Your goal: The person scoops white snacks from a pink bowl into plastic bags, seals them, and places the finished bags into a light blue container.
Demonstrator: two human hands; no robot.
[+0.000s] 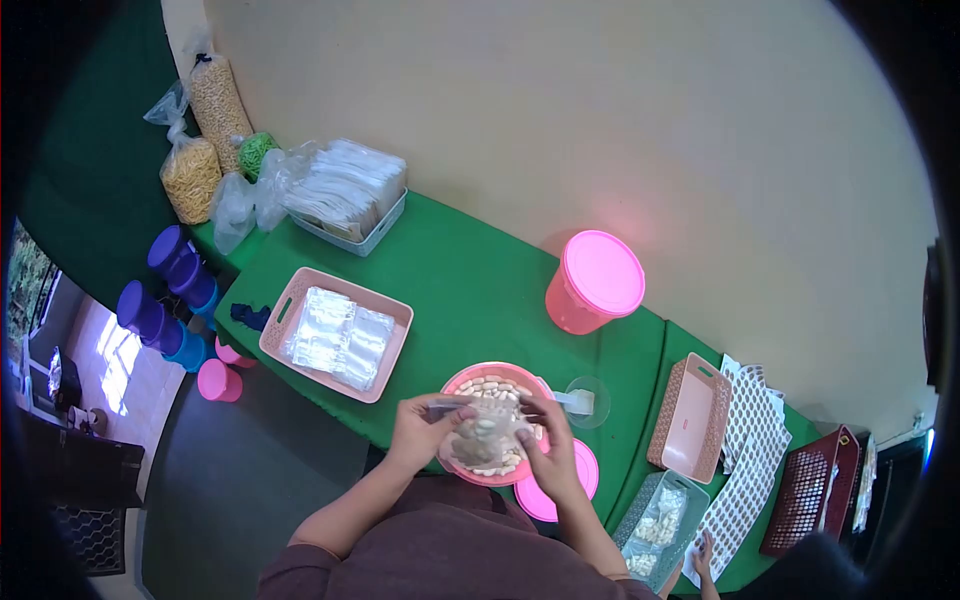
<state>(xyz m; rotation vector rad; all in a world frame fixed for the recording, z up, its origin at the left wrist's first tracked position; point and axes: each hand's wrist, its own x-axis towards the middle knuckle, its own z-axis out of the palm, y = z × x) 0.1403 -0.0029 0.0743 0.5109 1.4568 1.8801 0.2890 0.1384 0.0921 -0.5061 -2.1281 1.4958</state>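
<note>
Both my hands hold a small clear plastic bag [484, 437] above a pink tub [450, 382]. My left hand [428, 428] pinches the bag's left side, thumb on top. On its right side my right hand [545, 445] grips it with thumb and fingers. Some pale pieces show through the plastic. Whitish, oblong snack pieces [495, 388] fill the tub beneath, partly hidden by the bag and hands. A pink lid [582, 487] lies by the tub, partly under my right forearm. Beyond my right hand is a clear round dish [592, 408] with a white item in it.
On the green table [465, 285], a pink basket [400, 345] holds flat clear bags. Behind it stands a basket of white packets [350, 185]. A lidded pink bucket [585, 290] is near the wall. At right are a pink basket [690, 415], a grey-green basket [640, 515] and another person's hand [704, 553].
</note>
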